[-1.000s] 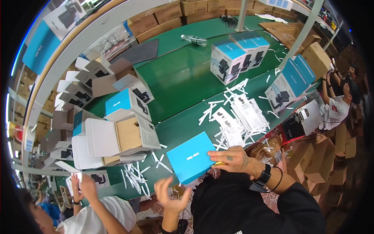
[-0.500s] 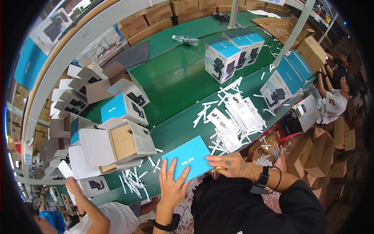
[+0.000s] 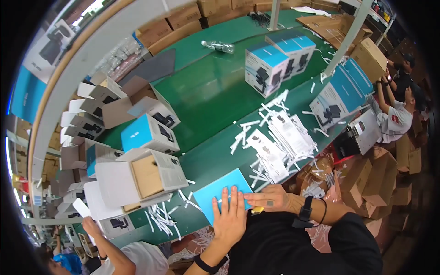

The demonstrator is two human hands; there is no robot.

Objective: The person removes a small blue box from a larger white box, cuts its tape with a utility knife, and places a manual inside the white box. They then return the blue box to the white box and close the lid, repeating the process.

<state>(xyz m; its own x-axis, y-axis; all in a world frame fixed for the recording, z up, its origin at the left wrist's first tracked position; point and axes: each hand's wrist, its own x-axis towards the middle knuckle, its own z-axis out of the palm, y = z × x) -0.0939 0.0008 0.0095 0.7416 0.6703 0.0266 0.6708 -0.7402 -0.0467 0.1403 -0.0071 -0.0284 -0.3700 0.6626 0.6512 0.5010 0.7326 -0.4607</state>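
A carton with a bright blue top [image 3: 206, 192] is in front of me at the near edge of the green table. My left hand [image 3: 229, 213] lies flat on that top, fingers stretched out over its middle. At the box's right edge, my right hand [image 3: 270, 198] has its fingers folded, the fingertips touching the blue face. A small yellow object [image 3: 258, 210] shows beneath my right hand; most of it is hidden, so its kind is unclear. An open white carton [image 3: 169, 172] with a brown cardboard insert stands to the left.
Beyond the box lie a stack of printed leaflets [image 3: 291, 133] and paper strips [image 3: 162, 220]. Closed blue-topped cartons [image 3: 266, 68] stand farther back, near a plastic bottle [image 3: 218, 46]. A metal post [image 3: 346, 43] rises at right. At lower left a co-worker's hand [image 3: 91, 227] handles a carton flap.
My left hand has slid right, from the left part of the blue top to its middle. My right hand stays at the right edge. The whole view has shifted slightly.
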